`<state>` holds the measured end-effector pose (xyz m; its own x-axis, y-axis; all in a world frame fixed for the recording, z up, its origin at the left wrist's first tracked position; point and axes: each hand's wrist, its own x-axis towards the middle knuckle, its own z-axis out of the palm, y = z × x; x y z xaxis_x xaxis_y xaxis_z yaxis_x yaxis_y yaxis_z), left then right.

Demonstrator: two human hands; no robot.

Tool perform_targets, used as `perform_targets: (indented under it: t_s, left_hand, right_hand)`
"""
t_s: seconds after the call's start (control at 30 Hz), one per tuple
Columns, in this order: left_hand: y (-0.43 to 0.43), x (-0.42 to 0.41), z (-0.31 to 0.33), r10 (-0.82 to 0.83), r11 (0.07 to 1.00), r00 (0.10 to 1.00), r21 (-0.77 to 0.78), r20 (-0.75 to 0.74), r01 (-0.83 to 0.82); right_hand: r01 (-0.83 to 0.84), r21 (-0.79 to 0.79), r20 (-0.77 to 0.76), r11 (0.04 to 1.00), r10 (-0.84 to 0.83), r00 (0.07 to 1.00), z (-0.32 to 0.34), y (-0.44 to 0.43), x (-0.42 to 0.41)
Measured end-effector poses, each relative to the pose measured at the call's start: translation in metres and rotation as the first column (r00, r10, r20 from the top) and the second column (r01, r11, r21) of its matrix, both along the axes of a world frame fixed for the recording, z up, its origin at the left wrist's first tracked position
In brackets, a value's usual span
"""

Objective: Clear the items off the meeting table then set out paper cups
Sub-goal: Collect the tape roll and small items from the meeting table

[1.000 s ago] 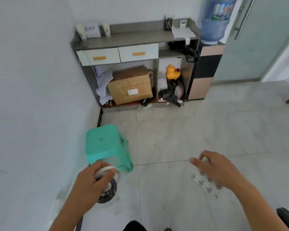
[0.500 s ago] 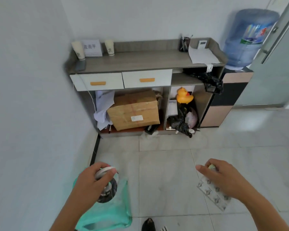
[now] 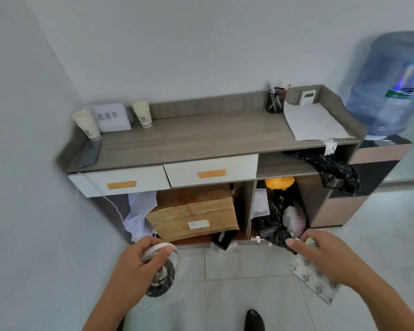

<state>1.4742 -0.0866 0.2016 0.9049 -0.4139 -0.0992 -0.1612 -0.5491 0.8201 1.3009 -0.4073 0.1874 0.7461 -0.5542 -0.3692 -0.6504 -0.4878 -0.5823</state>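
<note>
My left hand [image 3: 134, 266] grips several tape rolls [image 3: 161, 274], a white one on top and a dark one hanging below. My right hand [image 3: 320, 254] holds a clear bag of small parts [image 3: 316, 280] and a small pale green item [image 3: 310, 241] at the fingertips. Both hands are held in front of a grey sideboard [image 3: 201, 137]. Two stacks of paper cups stand on its back left: one [image 3: 86, 124] near the corner, another [image 3: 142, 113] to the right of a white name card [image 3: 111, 117].
The sideboard has two white drawers [image 3: 210, 173], a pen holder [image 3: 275, 100] and a loose sheet [image 3: 313, 123] on top. A cardboard box [image 3: 194, 213], black bags [image 3: 273, 225] and a yellow duck [image 3: 279, 182] fill the lower shelves. A water dispenser [image 3: 390, 91] stands right. Wall on the left.
I have moved closer to the sideboard, which now fills the view. The green stool has passed out of sight below. Both hands keep their loads.
</note>
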Motion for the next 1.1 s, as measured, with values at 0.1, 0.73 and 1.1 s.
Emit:
perform_targets:
  t_s: [0.1,0.73,1.1]
  left_hand:
    - [-0.032,0.053,0.01,0.054,0.998,0.999,-0.025,0.002,-0.054]
    - [-0.201,0.453,-0.001,-0.015,0.943,0.872,-0.296,-0.49,-0.15]
    - [-0.326,0.602,-0.073,-0.056,0.936,0.812,-0.314,-0.582,-0.16]
  right_hand:
    - [-0.049,0.054,0.044,0.997,0.047,0.998,0.011,-0.036,0.082]
    - [0.044,0.317,0.112,0.947,-0.084,0.99,0.021,-0.104,0.403]
    - [0.321,0.419,0.009,0.85,-0.357,0.934,0.008,-0.125,0.469]
